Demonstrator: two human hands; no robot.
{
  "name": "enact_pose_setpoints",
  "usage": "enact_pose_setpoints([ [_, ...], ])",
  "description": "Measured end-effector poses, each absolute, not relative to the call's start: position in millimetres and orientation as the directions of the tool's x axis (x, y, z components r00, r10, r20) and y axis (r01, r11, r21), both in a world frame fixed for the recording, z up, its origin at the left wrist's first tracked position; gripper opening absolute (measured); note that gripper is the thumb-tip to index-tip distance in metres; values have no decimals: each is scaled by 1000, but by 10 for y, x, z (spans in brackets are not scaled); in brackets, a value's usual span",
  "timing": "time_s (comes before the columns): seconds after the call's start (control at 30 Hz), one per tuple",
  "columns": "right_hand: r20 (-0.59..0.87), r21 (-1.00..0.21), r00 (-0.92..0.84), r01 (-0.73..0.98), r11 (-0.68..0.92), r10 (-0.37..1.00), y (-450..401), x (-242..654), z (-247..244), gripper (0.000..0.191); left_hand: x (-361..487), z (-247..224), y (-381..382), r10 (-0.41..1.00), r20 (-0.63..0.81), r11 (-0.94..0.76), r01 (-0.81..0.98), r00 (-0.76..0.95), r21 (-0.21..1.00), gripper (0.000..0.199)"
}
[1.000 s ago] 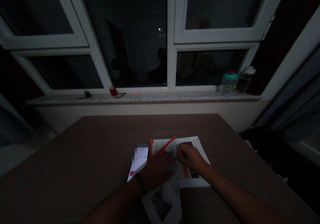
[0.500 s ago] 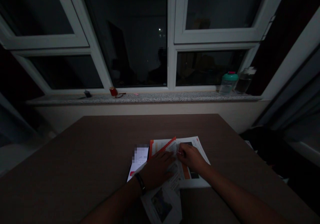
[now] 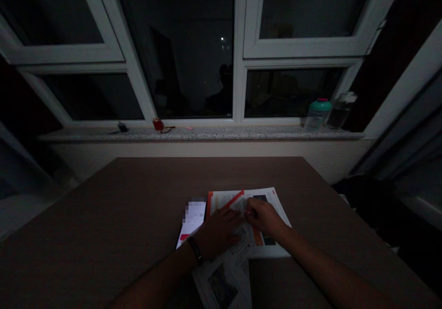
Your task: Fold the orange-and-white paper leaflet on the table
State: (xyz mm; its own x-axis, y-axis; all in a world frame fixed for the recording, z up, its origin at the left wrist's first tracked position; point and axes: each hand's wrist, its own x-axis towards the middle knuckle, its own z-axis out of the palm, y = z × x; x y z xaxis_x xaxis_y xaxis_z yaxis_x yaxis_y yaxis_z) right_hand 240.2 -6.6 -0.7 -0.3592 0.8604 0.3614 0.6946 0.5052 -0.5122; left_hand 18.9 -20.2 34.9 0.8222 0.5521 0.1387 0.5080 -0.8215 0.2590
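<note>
My left hand (image 3: 221, 230) lies with fingers stretched over a folded printed sheet (image 3: 223, 283), whose lower part hangs toward me past the booklet. Under it rests an open booklet (image 3: 269, 252) with orange and white pages. My right hand (image 3: 263, 216) is closed at the sheet's right edge, fingertips pinched together; what they hold is too small and dark to make out. Left of the booklet a lit phone (image 3: 191, 221) lies on the table, partly behind my left hand and wrist.
The brown table (image 3: 138, 198) reaches to the wall under a window. On the stone sill (image 3: 221, 133) stand a green-lidded shaker (image 3: 318, 113), a clear bottle (image 3: 340, 111), a red jar (image 3: 158, 124) and a small dark object (image 3: 122, 126).
The view has shifted very slightly. Both hands keep nearly the same place and pose on the paper.
</note>
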Motion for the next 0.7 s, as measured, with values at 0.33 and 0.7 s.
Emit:
enact_pose_setpoints([
  [0.33, 348, -561, -457, 599, 572, 819, -83, 2426, -26, 16, 166, 330, -207, 557, 145, -817, 509, 818, 272, 55],
  [0.7, 373, -508, -331, 709, 489, 867, -48, 2411, 43, 14, 144, 246, -169, 545, 180, -827, 490, 819, 276, 53],
])
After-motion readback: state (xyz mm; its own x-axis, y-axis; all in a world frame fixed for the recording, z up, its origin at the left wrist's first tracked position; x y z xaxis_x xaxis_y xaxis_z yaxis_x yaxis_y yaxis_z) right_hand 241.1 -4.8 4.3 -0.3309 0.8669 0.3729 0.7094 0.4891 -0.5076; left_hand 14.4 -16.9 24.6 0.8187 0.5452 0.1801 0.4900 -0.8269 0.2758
